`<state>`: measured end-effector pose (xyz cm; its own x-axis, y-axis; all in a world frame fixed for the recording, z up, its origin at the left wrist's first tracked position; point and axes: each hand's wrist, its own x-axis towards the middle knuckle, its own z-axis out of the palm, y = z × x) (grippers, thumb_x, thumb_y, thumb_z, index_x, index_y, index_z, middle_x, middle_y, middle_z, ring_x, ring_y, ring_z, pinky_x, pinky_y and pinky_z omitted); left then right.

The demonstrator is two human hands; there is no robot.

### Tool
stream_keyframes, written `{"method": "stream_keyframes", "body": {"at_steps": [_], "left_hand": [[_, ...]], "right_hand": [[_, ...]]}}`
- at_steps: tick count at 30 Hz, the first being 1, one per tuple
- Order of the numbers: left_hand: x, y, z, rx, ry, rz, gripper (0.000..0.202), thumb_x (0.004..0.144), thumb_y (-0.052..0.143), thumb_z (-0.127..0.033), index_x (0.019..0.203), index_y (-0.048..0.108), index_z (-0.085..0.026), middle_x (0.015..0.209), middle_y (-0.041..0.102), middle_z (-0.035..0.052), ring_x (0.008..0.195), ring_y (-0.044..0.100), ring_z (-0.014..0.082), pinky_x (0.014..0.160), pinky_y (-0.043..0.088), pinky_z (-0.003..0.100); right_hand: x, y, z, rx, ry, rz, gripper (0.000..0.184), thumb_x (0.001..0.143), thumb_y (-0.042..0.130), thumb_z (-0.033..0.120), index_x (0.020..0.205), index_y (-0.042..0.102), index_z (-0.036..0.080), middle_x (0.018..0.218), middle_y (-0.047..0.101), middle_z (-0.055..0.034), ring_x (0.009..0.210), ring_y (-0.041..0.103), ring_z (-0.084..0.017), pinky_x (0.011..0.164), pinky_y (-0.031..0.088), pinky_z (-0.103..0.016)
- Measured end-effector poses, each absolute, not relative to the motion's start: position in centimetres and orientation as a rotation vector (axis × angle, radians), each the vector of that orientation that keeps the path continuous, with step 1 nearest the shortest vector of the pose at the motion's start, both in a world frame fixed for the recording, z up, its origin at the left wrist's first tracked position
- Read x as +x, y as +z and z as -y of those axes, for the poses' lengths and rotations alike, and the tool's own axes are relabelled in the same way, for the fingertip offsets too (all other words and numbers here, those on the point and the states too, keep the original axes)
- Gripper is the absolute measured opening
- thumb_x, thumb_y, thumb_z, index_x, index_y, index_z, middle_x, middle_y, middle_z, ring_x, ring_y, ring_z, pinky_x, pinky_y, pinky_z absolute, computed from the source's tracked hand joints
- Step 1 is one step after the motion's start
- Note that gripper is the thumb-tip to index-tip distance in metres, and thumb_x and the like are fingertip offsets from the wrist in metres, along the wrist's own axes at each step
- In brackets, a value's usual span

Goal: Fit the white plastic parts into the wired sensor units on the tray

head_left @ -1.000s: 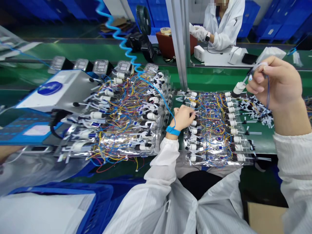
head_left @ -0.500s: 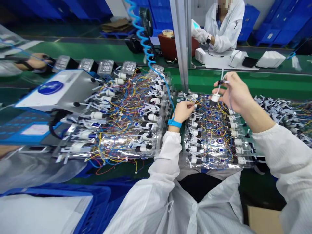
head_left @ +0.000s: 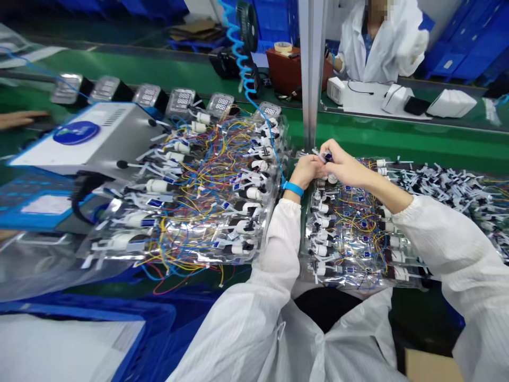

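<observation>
My left hand and my right hand meet at the far left corner of a clear plastic tray filled with small wired parts. My right hand pinches one wired part, a small white cylinder with thin wires, and presses it down toward the tray. The fingers of my left hand are curled and touch the same part. A blue wrist strap circles my left wrist, and its coiled blue cord runs up and away.
A second tray of wired parts lies to the left beside a grey machine and a row of digital meters. Loose parts are heaped at the right. A metal post stands behind. A co-worker in white sits opposite. Another person's hand shows at the left edge.
My right hand has come down and leftward with the wired part, from high at the right to the tray's far corner. My left hand moved up the tray to meet it.
</observation>
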<state>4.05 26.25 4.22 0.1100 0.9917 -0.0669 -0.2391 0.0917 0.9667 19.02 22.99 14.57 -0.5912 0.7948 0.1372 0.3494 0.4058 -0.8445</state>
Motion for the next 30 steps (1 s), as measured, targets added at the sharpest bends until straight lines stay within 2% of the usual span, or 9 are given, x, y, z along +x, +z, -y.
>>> {"method": "stream_keyframes", "body": {"at_steps": [5, 8, 12, 14, 17, 22, 26, 28, 30], "left_hand": [[3.5, 4.3, -26.7, 0.948, 1.196, -0.876, 0.024, 0.071, 0.089, -0.028, 0.080, 0.071, -0.014, 0.079, 0.079, 0.0036, 0.084, 0.079, 0.0212, 0.082, 0.063, 0.031], [3.2, 4.8, -26.2, 0.812, 1.213, -0.872, 0.027, 0.081, 0.084, -0.035, 0.089, 0.074, -0.011, 0.089, 0.082, 0.0120, 0.087, 0.081, 0.0255, 0.088, 0.065, 0.039], [2.4, 5.3, -24.3, 0.791, 1.366, -1.069, 0.036, 0.094, 0.074, -0.047, 0.100, 0.076, -0.011, 0.099, 0.083, 0.0151, 0.091, 0.082, 0.0251, 0.087, 0.065, 0.037], [1.8, 5.3, -23.0, 0.856, 1.413, -1.135, 0.038, 0.101, 0.062, -0.047, 0.106, 0.077, -0.013, 0.108, 0.083, 0.0153, 0.095, 0.081, 0.0239, 0.083, 0.064, 0.034], [1.1, 4.8, -21.0, 0.979, 1.458, -1.240, 0.033, 0.105, 0.050, -0.034, 0.109, 0.076, -0.015, 0.111, 0.083, 0.0128, 0.096, 0.080, 0.0216, 0.078, 0.062, 0.030], [0.6, 3.8, -18.5, 1.436, 1.299, -1.317, 0.025, 0.090, 0.068, -0.018, 0.112, 0.080, -0.018, 0.112, 0.084, 0.0090, 0.103, 0.077, 0.0218, 0.100, 0.059, 0.037], [0.4, 3.6, -17.9, 1.741, 1.156, -1.356, 0.018, 0.090, 0.074, -0.021, 0.103, 0.086, -0.024, 0.112, 0.084, 0.0068, 0.113, 0.074, 0.0266, 0.109, 0.054, 0.043], [0.5, 3.5, -18.0, 1.731, 1.146, -1.373, 0.015, 0.094, 0.071, -0.027, 0.096, 0.086, -0.024, 0.107, 0.085, 0.0066, 0.110, 0.075, 0.0268, 0.106, 0.054, 0.042], [0.6, 3.2, -18.2, 1.662, 1.187, -1.415, 0.018, 0.096, 0.071, -0.033, 0.090, 0.084, -0.022, 0.100, 0.084, 0.0069, 0.102, 0.076, 0.0252, 0.099, 0.056, 0.040]], "right_hand": [[17.7, 10.5, -24.0, -0.904, 1.008, 2.338, 0.019, 0.085, 0.059, 0.018, 0.096, 0.045, 0.024, 0.098, 0.055, -0.0038, 0.091, 0.049, -0.022, 0.087, 0.045, -0.040], [17.5, 8.1, -24.1, -0.902, 1.112, 2.310, 0.007, 0.095, 0.055, 0.028, 0.094, 0.050, 0.023, 0.096, 0.057, -0.0037, 0.088, 0.051, -0.021, 0.085, 0.047, -0.038], [18.5, 6.6, -24.5, -0.901, 1.125, 2.208, 0.015, 0.096, 0.058, 0.034, 0.098, 0.062, 0.020, 0.096, 0.065, -0.0040, 0.090, 0.058, -0.021, 0.086, 0.050, -0.036], [19.5, 6.6, -24.9, -0.910, 0.996, 2.209, 0.016, 0.094, 0.064, 0.033, 0.099, 0.069, 0.019, 0.101, 0.069, -0.0066, 0.097, 0.063, -0.023, 0.092, 0.051, -0.039], [21.3, 7.2, -25.0, -0.951, 0.741, 2.308, 0.017, 0.094, 0.069, 0.031, 0.102, 0.076, 0.019, 0.105, 0.072, -0.0097, 0.102, 0.067, -0.026, 0.097, 0.051, -0.042], [23.6, 7.2, -23.4, -1.015, 0.487, 2.548, 0.016, 0.093, 0.074, 0.024, 0.107, 0.077, 0.018, 0.100, 0.075, -0.0108, 0.101, 0.068, -0.030, 0.096, 0.054, -0.045], [24.2, 6.9, -22.0, -0.974, 0.381, 2.657, 0.026, 0.101, 0.063, 0.029, 0.116, 0.081, 0.018, 0.113, 0.073, -0.0156, 0.116, 0.065, -0.033, 0.106, 0.054, -0.052], [24.5, 7.6, -21.7, -0.960, 0.407, 2.677, 0.032, 0.100, 0.064, 0.032, 0.125, 0.080, 0.019, 0.124, 0.070, -0.0167, 0.119, 0.065, -0.033, 0.108, 0.054, -0.052], [24.9, 8.8, -21.8, -0.931, 0.458, 2.699, 0.036, 0.097, 0.062, 0.026, 0.128, 0.080, 0.019, 0.128, 0.070, -0.0153, 0.118, 0.068, -0.030, 0.107, 0.055, -0.047]]}}
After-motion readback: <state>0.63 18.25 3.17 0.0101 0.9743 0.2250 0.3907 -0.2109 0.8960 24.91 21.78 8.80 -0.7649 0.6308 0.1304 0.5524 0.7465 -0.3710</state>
